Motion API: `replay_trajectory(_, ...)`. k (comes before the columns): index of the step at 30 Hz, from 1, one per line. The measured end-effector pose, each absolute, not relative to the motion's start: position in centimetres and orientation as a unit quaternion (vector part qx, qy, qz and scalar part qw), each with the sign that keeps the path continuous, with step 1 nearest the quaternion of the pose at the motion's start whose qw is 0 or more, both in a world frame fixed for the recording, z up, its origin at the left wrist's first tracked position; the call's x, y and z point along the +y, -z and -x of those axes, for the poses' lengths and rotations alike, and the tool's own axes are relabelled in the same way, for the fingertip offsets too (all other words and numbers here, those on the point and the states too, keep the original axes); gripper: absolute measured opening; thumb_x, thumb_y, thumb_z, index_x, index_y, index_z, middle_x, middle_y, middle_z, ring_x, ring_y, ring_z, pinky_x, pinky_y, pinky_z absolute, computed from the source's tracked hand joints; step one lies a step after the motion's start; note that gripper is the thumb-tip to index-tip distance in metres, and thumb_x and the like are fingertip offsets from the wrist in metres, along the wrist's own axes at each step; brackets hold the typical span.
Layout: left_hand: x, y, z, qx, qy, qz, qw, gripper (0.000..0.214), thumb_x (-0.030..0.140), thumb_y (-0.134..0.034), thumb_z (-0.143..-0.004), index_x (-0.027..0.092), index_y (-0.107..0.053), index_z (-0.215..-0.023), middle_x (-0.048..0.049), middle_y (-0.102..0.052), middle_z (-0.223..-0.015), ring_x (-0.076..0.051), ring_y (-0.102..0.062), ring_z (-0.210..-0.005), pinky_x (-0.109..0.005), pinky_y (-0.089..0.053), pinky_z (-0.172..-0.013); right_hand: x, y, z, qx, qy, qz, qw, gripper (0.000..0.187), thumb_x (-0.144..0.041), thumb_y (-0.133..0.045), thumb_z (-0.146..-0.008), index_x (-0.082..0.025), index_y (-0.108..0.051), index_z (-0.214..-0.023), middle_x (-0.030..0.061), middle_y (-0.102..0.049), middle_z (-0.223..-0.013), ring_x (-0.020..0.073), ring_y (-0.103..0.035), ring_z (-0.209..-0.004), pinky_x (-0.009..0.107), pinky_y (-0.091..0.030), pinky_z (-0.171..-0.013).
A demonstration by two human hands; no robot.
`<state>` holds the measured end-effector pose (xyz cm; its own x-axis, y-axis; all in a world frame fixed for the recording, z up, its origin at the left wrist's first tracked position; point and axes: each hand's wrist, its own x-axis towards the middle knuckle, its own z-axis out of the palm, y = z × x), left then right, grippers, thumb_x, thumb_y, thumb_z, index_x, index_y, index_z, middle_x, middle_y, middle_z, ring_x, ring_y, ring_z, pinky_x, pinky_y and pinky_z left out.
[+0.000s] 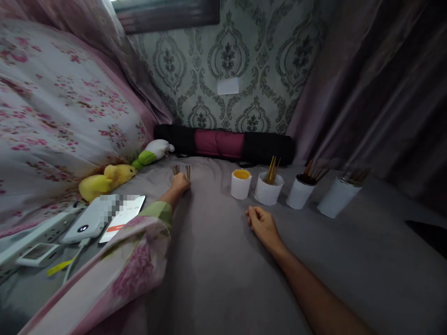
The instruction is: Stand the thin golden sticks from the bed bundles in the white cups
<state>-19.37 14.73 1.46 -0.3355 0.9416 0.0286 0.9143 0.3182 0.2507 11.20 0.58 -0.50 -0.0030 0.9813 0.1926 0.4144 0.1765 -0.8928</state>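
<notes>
My left hand (180, 183) is closed near the far side of the grey sheet, and thin brown sticks (175, 170) poke up past its fingers in two groups. Nearer to me, my right hand (262, 226) hovers or rests with curled fingers, and nothing shows in them. Just beyond it stand white-wrapped cups in a row. The leftmost cup (240, 188) has a yellow inside and no sticks showing. Yellowish sticks (271, 171) rise from the second cup (268, 194). Brown sticks stand in the third cup (297, 196) and the tall rightmost cup (337, 200), which looks blurred and tilted.
Along the wall lies a black and maroon roll (219, 143). On the left are plush toys (108, 180), a power bank (91, 218), a phone (124, 218) showing a timer, a power strip (38, 237) and a cable. Curtains hang on both sides.
</notes>
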Motion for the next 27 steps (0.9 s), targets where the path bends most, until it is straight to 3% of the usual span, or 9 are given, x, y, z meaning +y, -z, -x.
replay_trajectory(27, 13.7, -2.6, 18.5, 0.826, -0.125, -0.547, 0.054, 0.030, 0.021, -0.049, -0.072, 0.010, -0.062, -0.096, -0.0206, -0.061, -0.101, -0.029, -0.057, -0.096, -0.032, -0.045, -0.075, 0.6, 0.6, -11.1, -0.623, -0.328, 0.551, 0.448, 0.039, -0.046, -0.036, -0.081, -0.015, -0.058, -0.070, -0.0003, -0.051, -0.052, 0.0104, -0.045, -0.045, 0.021, -0.032, -0.043)
